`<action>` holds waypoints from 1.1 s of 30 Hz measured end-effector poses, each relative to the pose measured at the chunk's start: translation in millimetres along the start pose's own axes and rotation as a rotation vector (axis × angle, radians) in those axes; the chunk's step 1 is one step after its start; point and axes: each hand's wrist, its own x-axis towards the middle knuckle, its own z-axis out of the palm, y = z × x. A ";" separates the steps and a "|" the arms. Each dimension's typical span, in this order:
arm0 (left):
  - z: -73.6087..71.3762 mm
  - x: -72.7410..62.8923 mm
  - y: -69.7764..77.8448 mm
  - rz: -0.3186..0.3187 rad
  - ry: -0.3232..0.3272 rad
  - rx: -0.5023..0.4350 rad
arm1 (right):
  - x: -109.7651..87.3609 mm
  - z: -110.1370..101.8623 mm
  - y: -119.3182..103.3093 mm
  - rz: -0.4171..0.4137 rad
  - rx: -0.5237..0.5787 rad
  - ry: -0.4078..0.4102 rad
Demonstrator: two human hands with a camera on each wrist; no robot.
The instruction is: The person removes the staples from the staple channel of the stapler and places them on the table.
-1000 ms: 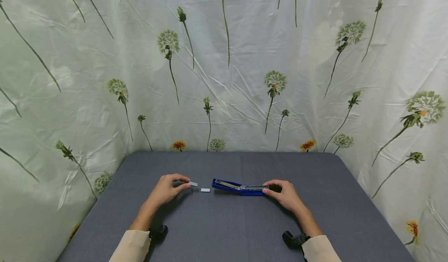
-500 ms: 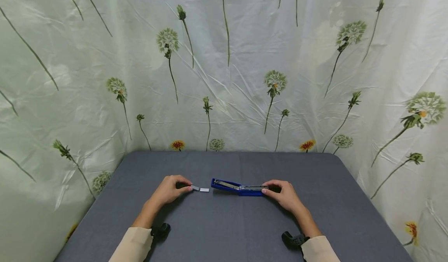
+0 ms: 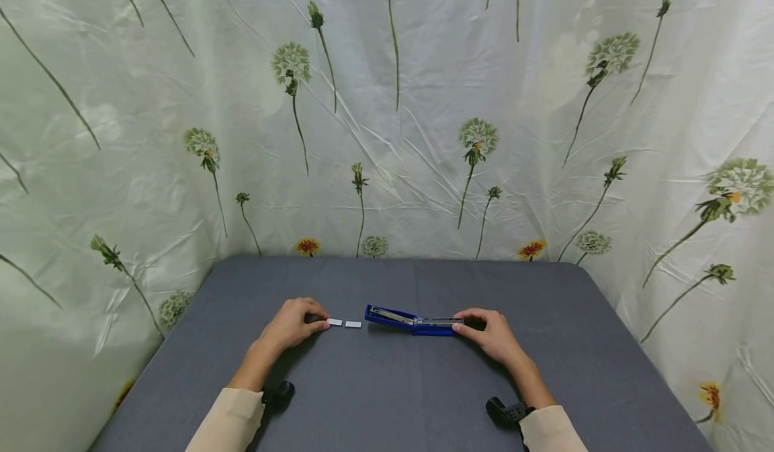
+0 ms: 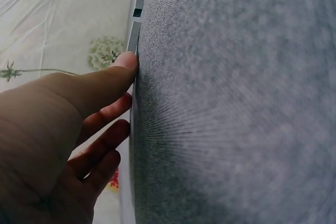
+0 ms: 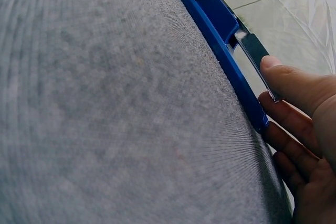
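Observation:
A blue stapler (image 3: 432,330) lies on the table, its top cover (image 3: 379,315) swung back to the left and its metal tray exposed. My right hand (image 3: 494,336) pinches the tray's right end; in the right wrist view the thumb presses on the dark metal part (image 5: 253,48), raised off the blue base (image 5: 233,80). To the left, my left hand (image 3: 290,324) pinches a short grey strip of staples (image 3: 335,322) between thumb and fingers, down at the tabletop. A second staple strip (image 3: 353,324) lies just right of it, a small gap between them.
Grey cloth covers the table (image 3: 387,391). Behind and at the sides hangs a pale curtain (image 3: 417,156) printed with dandelions. Black wrist straps with camera mounts (image 3: 279,397) sit at both cuffs.
My left hand has brought its staple strip down, from raised and tilted to level on the table in line with the other strip. The right hand and stapler have stayed put.

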 end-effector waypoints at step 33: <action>4.1 -15.8 13.2 -0.026 0.001 0.004 | -6.9 -0.9 1.7 0.011 -0.004 0.013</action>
